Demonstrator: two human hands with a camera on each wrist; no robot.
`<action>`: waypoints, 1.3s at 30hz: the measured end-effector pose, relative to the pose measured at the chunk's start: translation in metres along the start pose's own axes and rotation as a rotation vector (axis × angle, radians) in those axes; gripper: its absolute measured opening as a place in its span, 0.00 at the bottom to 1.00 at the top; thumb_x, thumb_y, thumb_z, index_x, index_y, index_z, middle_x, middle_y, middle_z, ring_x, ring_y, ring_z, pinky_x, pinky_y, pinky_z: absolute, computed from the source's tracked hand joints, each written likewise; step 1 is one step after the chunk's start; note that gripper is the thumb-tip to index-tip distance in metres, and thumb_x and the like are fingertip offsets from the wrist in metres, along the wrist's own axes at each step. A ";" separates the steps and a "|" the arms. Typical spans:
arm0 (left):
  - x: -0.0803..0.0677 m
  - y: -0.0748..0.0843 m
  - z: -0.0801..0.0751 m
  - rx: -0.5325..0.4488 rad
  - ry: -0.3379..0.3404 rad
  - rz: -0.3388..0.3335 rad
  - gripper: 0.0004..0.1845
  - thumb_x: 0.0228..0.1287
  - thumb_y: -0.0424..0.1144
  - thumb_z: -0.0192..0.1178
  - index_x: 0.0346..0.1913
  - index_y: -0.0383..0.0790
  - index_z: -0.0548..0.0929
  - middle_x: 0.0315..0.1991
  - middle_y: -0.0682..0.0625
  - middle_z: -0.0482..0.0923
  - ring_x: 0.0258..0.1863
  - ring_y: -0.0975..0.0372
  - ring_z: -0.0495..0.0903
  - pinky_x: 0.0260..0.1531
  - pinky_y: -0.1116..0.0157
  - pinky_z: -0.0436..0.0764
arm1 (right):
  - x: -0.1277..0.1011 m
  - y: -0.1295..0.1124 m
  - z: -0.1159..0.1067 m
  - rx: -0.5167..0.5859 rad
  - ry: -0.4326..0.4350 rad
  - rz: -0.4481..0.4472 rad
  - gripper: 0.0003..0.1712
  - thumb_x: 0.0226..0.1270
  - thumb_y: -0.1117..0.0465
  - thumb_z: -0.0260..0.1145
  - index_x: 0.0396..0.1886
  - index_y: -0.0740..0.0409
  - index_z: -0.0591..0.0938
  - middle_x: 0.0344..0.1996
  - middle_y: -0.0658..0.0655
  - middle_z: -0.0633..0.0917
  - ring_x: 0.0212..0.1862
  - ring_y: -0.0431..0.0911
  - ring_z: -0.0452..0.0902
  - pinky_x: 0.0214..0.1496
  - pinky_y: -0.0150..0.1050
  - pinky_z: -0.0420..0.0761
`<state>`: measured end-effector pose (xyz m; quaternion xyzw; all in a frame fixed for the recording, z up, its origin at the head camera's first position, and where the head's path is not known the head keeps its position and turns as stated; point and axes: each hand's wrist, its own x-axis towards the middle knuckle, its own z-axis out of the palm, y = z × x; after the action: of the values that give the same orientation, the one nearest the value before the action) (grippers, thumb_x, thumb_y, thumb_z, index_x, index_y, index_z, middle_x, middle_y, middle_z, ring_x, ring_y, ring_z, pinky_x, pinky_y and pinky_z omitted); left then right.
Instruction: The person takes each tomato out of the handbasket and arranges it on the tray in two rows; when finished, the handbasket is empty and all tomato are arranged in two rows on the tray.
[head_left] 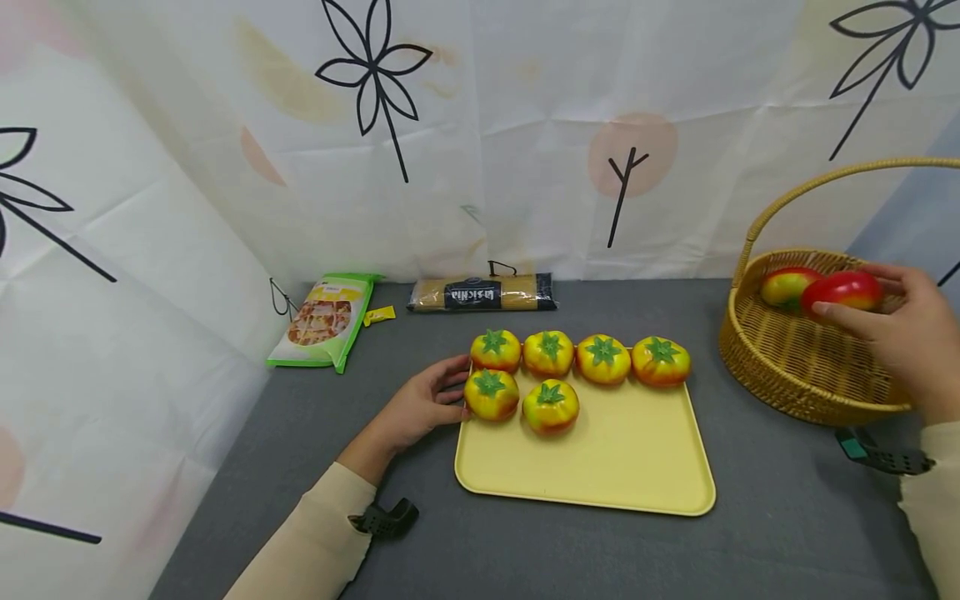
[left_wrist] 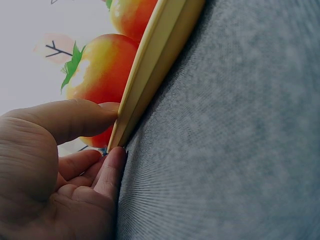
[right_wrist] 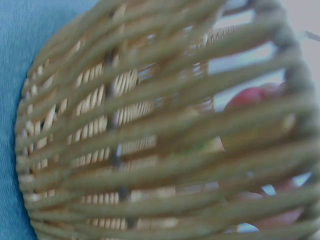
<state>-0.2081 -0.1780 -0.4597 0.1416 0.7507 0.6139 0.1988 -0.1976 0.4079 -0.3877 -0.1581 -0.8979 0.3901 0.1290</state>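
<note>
In the head view my right hand (head_left: 900, 325) holds a smooth red mango (head_left: 843, 292) between thumb and fingers, over the inside of a wicker basket (head_left: 780, 392). Beside it in the basket is another mango (head_left: 789, 287), red, yellow and green. The basket's weave (right_wrist: 165, 170) hides most of that hand in the right wrist view. My left hand (head_left: 420, 404) rests at the left edge of a yellow tray (head_left: 622, 458), its thumb touching the rim (left_wrist: 145, 75). Several yellow-orange persimmon-like fruits (head_left: 551, 407) with green leaf caps sit on the tray, four-sided and shallow.
The basket's tall handle (head_left: 772, 208) arches above it at the right. Along the back lie a green food bag (head_left: 322, 321), a small yellow packet (head_left: 379, 315) and a pasta pack (head_left: 483, 293). A printed cloth (head_left: 525, 192) hangs behind the grey tabletop (head_left: 420, 550).
</note>
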 end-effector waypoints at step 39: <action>0.001 0.000 0.001 -0.001 0.010 0.000 0.48 0.64 0.20 0.72 0.85 0.33 0.61 0.81 0.39 0.63 0.78 0.47 0.67 0.75 0.51 0.71 | -0.073 -0.074 0.054 0.269 -0.272 -0.513 0.47 0.67 0.78 0.76 0.82 0.61 0.66 0.66 0.54 0.70 0.55 0.35 0.75 0.47 0.19 0.81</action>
<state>-0.2082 -0.1769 -0.4599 0.1384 0.7513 0.6151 0.1953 -0.1636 0.2961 -0.3766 0.1455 -0.8578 0.4778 0.1216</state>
